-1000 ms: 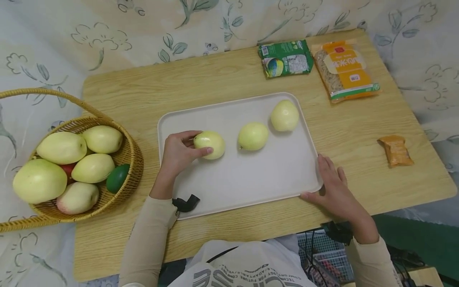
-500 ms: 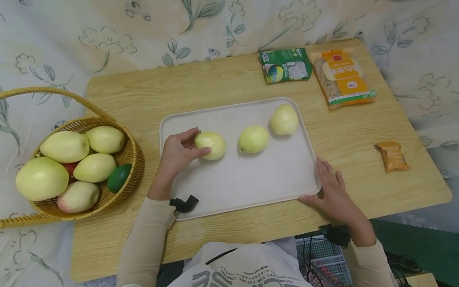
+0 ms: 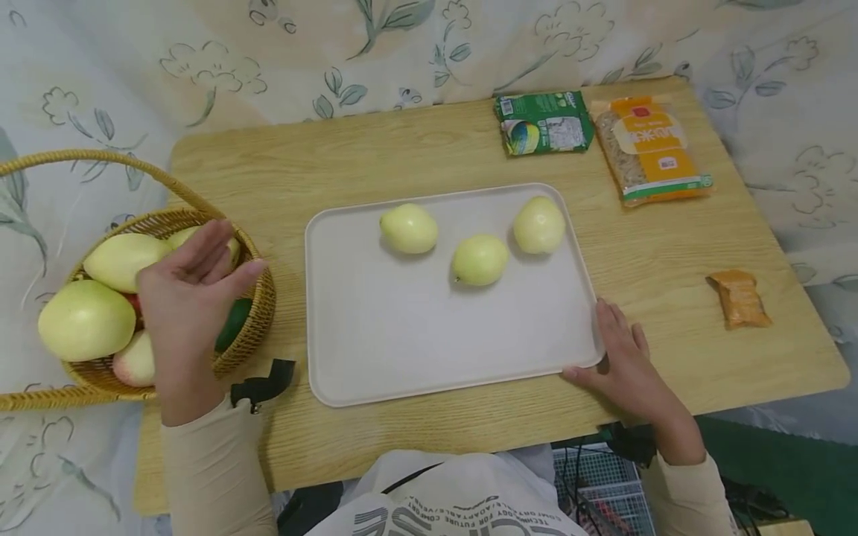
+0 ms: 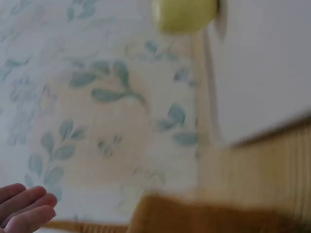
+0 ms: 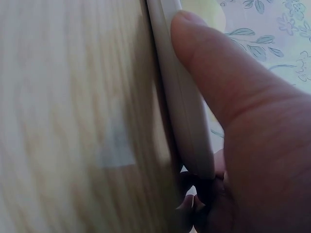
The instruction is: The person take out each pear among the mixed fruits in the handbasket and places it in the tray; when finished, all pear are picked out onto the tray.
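Observation:
My left hand is over the wicker basket, fingers extended and holding nothing. It hides part of the fruit there. Around it lie a large round yellow-green fruit, an oblong pale yellow fruit, a pinkish peach-like fruit and a dark green one. On the white tray sit three pale yellow-green fruits: one at back left, one in the middle, one at back right. My right hand rests at the tray's front right corner, thumb against the rim.
A green packet and an orange bag of grain-like food lie at the table's back right. Nearer, a small orange wrapped packet lies on the right. The basket's handle arches at the far left.
My left hand has let go of the left fruit, which now sits farther back on the tray. That hand has moved left over the basket. My right hand stays at the tray corner.

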A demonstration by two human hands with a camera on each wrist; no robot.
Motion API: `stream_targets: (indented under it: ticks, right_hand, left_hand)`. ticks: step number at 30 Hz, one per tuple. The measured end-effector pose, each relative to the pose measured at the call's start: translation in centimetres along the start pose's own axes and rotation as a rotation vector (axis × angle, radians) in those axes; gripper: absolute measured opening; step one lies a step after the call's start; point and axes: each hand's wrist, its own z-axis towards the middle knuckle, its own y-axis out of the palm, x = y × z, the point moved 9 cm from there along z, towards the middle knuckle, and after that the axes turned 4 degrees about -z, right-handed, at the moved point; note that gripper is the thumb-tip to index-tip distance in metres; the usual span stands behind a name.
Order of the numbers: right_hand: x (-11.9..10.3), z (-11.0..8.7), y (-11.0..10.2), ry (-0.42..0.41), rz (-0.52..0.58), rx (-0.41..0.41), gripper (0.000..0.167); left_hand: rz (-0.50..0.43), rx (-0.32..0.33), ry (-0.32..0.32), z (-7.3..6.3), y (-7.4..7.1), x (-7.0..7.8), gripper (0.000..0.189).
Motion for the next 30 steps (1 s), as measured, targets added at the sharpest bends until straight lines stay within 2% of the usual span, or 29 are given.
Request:
stream_targets:
  ticks: [4,6,8,11,13,16,20,22,25,27,30]
  right_hand:
    - [0.0,0.0,0.0,0.005,0.006,0.000,0.117]
    - [0.0,-0.1,0.0,0.006,0.010,-0.002,0.117]
    - [0.0,-0.1,0.0,0.005,0.007,-0.003,0.117]
    - [0.0,-0.1,-0.1,0.001,0.002,0.000,0.117]
    - [-0.1,0.0,-0.1,0.000,0.002,0.001,0.117]
    - [-0.1,0.0,-0.1,0.002,0.005,0.007,0.117]
    - [-0.2,0.1,-0.1,0.007,0.013,0.005,0.118]
    - [-0.2,0.1,0.0,0.009,0.016,0.001,0.117]
    - [-0.2,0.1,0.0,0.009,0.016,-0.004,0.117]
    - [-0.2,0.1,0.0,0.010,0.015,-0.007,0.117]
    - [-0.3,0.1,0.0,0.014,0.019,-0.012,0.117]
  left_hand:
    - [-0.099,0.220,-0.002,0.2,-5.3,1.0,0.062]
    - [-0.092,0.325,0.001,0.1,-7.7,1.2,0.061]
    - [-0.023,0.414,-0.015,-0.1,-9.9,1.3,0.060]
    - [0.097,0.508,-0.099,-0.3,-12.3,1.1,0.061]
    - [0.209,0.523,-0.185,-0.3,-13.2,0.6,0.065]
    - [0.401,0.511,-0.300,-0.3,-13.9,0.1,0.073]
    - [0.676,0.488,-0.394,-0.5,-14.5,0.0,0.079]
    - [0.758,0.485,-0.413,-0.6,-14.8,-0.1,0.080]
    - [0.804,0.467,-0.428,-0.6,-15.0,-0.5,0.082]
    - [0.836,0.449,-0.414,-0.4,-15.0,-0.7,0.082]
    - [0.908,0.384,-0.367,0.1,-14.9,-0.9,0.081]
